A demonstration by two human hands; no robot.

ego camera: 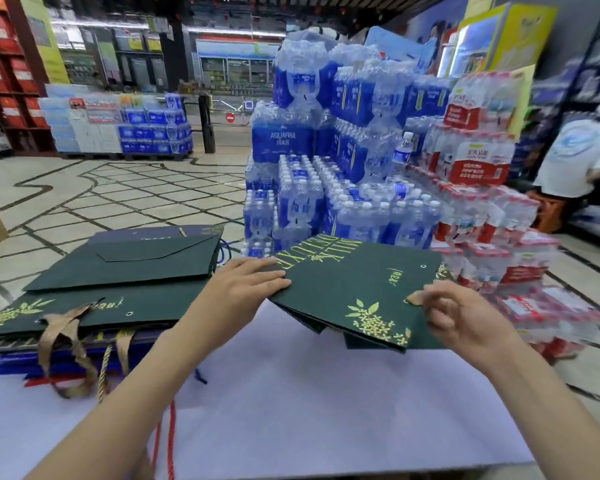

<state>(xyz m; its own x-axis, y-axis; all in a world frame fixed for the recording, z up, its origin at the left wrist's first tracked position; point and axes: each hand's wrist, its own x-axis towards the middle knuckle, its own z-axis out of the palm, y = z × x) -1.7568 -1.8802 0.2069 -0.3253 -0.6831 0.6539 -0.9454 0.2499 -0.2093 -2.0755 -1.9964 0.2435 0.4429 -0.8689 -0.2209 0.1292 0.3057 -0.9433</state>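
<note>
A flat-folded dark green paper gift bag [357, 282] with gold lettering and a gold flower sprig hangs tilted between a person's two hands, its far end raised, just above a white-covered table [309, 393]. The left hand [246, 289] lies with near-straight fingers across the bag's corner, apparently steadying it; its thumb is hidden. The right hand [465, 317] curls its fingers at the opposite edge, pinching the bag beside an eyelet and a tan ribbon end, a hold that looks meant for opening or turning it. To the left of the left hand sits a stack of flattened gift bags [125, 271], green on top with tan ribbon handles trailing, probably the supply pile. Beyond both hands rise shrink-wrapped packs of blue-labelled water bottles [326, 150], with red-labelled bottle packs [482, 168] beyond the right hand.
</note>
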